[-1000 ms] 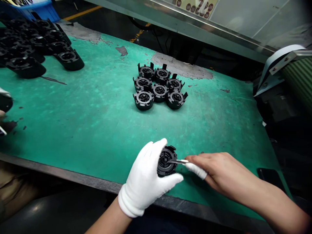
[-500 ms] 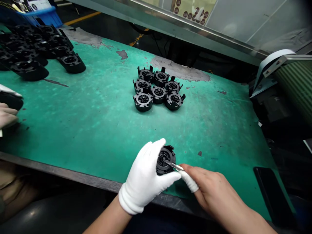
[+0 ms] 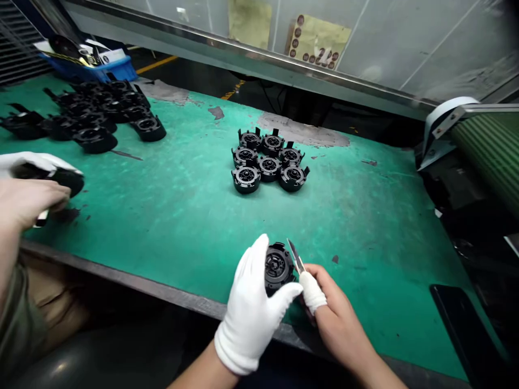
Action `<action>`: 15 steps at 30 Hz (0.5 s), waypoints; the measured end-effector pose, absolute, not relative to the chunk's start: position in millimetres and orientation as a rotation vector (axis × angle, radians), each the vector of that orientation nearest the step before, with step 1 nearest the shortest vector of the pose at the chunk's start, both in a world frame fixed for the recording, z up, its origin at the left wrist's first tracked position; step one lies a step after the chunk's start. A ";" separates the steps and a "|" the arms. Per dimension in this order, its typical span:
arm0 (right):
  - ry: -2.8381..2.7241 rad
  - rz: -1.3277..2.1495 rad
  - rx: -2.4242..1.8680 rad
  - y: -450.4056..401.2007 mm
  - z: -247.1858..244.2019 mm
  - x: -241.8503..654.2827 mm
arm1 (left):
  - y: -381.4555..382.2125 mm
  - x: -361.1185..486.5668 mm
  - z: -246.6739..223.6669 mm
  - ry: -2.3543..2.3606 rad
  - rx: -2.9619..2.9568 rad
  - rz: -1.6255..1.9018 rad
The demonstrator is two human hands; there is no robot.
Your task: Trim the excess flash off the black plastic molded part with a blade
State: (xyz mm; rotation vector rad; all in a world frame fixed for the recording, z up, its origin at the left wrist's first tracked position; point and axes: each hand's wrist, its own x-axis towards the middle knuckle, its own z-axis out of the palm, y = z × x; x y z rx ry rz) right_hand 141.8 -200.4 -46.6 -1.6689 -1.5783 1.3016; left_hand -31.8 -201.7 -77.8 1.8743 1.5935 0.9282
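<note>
In a white glove, my left hand (image 3: 257,308) grips a round black part (image 3: 279,266) from its left side, near the table's front edge. A knife with a pointed metal blade (image 3: 295,254) is in my right hand (image 3: 330,308), which is bare apart from a white wrap on the thumb. The blade points up and to the left, just beside the part's right rim. Farther back on the green table (image 3: 182,216), several similar black parts (image 3: 269,166) stand in a tight group, ring side up.
At the left edge a co-worker's hands (image 3: 32,200) hold a dark part. Behind them stand several black parts (image 3: 95,139) and a blue bin (image 3: 121,69). A black phone-like slab (image 3: 466,329) lies at right, below a green ribbed belt (image 3: 490,140).
The knife tip has left the middle of the part and now stands upright beside its rim. The view has shifted, showing more of the co-worker's hands at left.
</note>
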 end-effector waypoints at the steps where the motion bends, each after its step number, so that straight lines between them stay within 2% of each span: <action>1: -1.504 1.281 -1.669 -197.6 -50.9 136.7 | -213.7 -28.2 -78.2 1.630 1.856 0.911; 4: -1.552 1.165 -1.646 -179.9 -53.0 136.5 | -248.5 -21.8 -78.7 1.625 1.871 0.810; 7: -1.858 1.042 -1.564 -168.4 -39.8 157.2 | -261.2 -23.7 -74.4 1.614 1.803 0.791; 10: -2.171 0.960 -1.506 -176.0 -25.4 179.9 | -244.1 -30.9 -66.8 1.588 1.704 0.842; 15: -2.465 0.836 -1.703 -195.8 -24.1 194.4 | -197.6 -47.2 -64.5 1.436 1.801 0.817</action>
